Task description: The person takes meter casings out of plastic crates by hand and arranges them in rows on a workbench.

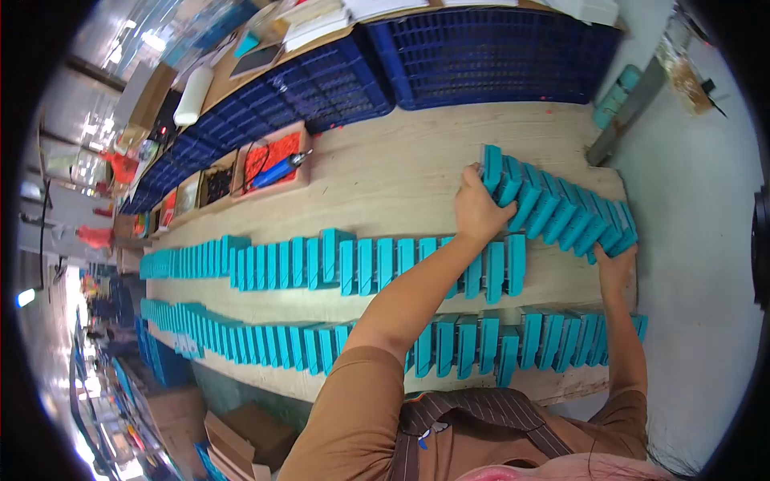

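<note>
A slanting row of turquoise plastic cases (553, 208) is squeezed between my two hands at the right side of the table. My left hand (479, 207) is closed around the row's left end, its thumb along the near side. At the right end my right hand (616, 264) grips the last cases from the near side, its fingers partly hidden. Just in front lies a long row of similar cases (373, 264), standing side by side. Closer to my body runs another long row (445, 345), partly covered by my left forearm. I cannot tell whether the held row touches the table.
Dark blue crates (497, 60) line the table's far side. Shallow boxes at the back left hold small red parts (281, 152) and dark parts, with a blue electric screwdriver (277, 170) on top. A turquoise bottle (616, 96) stands by the right wall. Cardboard boxes (249, 437) sit below the near edge.
</note>
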Demonstrator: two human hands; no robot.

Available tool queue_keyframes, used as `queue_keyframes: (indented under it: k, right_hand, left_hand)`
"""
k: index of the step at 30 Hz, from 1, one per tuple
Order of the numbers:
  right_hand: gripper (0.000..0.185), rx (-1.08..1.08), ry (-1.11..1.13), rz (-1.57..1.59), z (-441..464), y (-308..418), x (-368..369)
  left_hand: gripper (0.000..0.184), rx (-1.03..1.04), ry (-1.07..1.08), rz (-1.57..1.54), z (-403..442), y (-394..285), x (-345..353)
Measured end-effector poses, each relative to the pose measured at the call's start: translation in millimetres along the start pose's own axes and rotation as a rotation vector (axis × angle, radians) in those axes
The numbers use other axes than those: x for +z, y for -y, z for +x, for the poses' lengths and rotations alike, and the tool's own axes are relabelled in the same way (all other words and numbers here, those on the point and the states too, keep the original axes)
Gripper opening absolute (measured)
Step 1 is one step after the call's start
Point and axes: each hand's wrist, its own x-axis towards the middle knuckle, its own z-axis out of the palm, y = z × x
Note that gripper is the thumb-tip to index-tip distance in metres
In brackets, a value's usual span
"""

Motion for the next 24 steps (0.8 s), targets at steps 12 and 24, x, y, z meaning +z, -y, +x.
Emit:
queue_keyframes:
  k: [12,24]
  right_hand:
    - [0.086,-0.007,0.311,-0.017,-9,-29,-18]
    - [0.078,-0.105,0.178,0.084,-22,20,-18]
  left_hand:
    - [0.093,-0.204,0.346,0.023,-21,41,-44]
    - [0.054,-0.042,0.267,-0.320,-187,28,-264]
